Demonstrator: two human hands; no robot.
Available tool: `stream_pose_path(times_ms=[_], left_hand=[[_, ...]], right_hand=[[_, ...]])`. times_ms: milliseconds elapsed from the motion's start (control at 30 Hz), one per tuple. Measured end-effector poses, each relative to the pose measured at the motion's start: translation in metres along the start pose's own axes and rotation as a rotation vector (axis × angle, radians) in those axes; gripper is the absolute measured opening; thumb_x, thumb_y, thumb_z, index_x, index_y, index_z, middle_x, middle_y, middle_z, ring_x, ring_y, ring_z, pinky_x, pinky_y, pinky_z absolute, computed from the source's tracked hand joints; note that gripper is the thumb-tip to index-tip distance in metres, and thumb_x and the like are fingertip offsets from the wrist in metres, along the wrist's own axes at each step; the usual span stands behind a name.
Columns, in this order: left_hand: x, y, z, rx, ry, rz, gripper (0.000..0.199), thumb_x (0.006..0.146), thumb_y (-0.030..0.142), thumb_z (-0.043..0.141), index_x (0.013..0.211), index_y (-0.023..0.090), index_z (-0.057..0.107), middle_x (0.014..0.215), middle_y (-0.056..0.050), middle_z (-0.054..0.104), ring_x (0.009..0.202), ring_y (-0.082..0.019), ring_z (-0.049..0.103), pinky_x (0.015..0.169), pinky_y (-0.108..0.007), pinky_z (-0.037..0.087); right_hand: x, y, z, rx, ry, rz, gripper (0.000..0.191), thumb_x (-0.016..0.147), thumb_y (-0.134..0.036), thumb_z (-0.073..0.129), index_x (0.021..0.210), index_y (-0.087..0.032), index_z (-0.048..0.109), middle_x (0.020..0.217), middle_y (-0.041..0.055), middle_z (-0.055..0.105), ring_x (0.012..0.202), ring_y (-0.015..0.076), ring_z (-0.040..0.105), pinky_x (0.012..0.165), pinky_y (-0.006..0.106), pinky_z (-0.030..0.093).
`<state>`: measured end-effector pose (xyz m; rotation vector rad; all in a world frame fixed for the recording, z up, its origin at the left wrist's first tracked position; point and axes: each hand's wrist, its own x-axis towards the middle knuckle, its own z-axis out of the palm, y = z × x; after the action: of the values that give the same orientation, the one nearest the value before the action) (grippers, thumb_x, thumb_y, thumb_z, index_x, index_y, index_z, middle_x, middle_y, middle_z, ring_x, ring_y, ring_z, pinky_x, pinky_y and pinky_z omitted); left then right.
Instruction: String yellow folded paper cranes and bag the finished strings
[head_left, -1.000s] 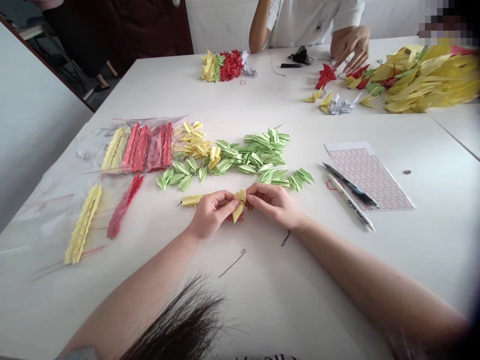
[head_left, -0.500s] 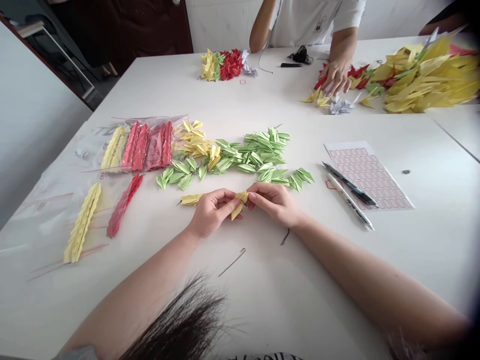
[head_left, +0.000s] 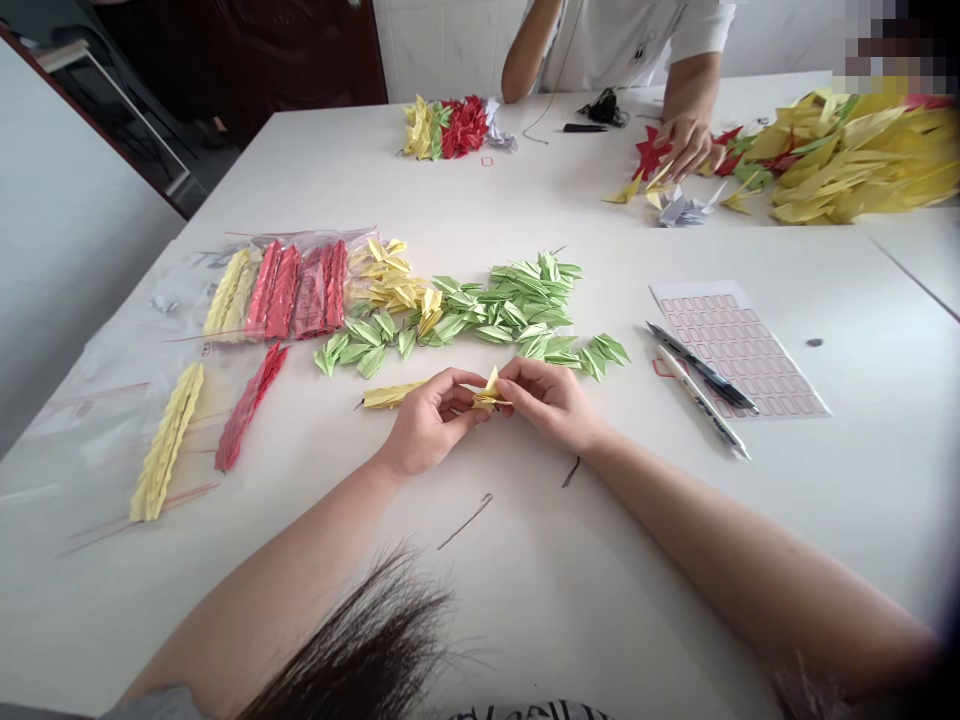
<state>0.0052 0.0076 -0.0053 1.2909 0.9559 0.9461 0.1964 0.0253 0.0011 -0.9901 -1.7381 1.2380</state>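
**Folded yellow piece [head_left: 490,391] held among coloured paper on a white desk [head_left: 622,570]**

The near middle of the desk is crossed by two forearms, and part of its lower edge is hidden by dark hair [head_left: 360,640]. Just beyond the hands, a spread of green folded pieces [head_left: 532,290] is laid out, with yellow folded pieces [head_left: 390,285] at its left. At the left of the frame, red and yellow strips are seen in a clear plastic bag [head_left: 289,290]; a yellow strip [head_left: 169,440] and a red strip [head_left: 251,405] are placed nearer. A black pen [head_left: 701,367] and a white pen [head_left: 701,405] are rested at the printed sheet [head_left: 742,350] on the right. A thin wire tool [head_left: 465,522] is left below the hands. At the upper right, paper pieces are touched by a co-worker's hand [head_left: 686,145].

The folded yellow piece is positioned near the centre, gripped by the closed fingers of both the left hand [head_left: 426,428] and the right hand [head_left: 551,405]. One pointed flap is raised, and its lower part is partly covered by fingertips. A short yellow bundle [head_left: 390,396] is partly hidden behind the left hand.
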Motion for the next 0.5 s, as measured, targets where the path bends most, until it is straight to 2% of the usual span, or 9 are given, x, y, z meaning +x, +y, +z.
stream_pose_path(times_ms=[233, 500], left_hand=[[-0.0027, 0.0039, 0.0004, 0.053, 0.006, -0.004, 0.039, 0.078, 0.021, 0.073, 0.115, 0.018, 0.06, 0.086, -0.003, 0.074, 0.078, -0.015, 0.069, 0.074, -0.024, 0.053], [-0.0024, -0.0001, 0.0004, 0.065, 0.039, -0.031, 0.039, 0.075, 0.021, 0.073, 0.112, 0.018, 0.063, 0.079, -0.001, 0.071, 0.07, -0.013, 0.066, 0.066, -0.022, 0.051]], right_hand=[[-0.004, -0.0023, 0.0019, -0.077, 0.011, -0.139, 0.028, 0.094, -0.04, 0.058, 0.077, -0.018, 0.055, 0.067, 0.0008, 0.062, 0.057, 0.0104, 0.052, 0.052, 0.023, 0.039], [-0.0059, 0.0002, 0.005, -0.203, 0.15, -0.283, 0.025, 0.096, -0.033, 0.054, 0.075, -0.02, 0.053, 0.064, 0.0014, 0.063, 0.055, 0.0114, 0.051, 0.052, 0.024, 0.04]])
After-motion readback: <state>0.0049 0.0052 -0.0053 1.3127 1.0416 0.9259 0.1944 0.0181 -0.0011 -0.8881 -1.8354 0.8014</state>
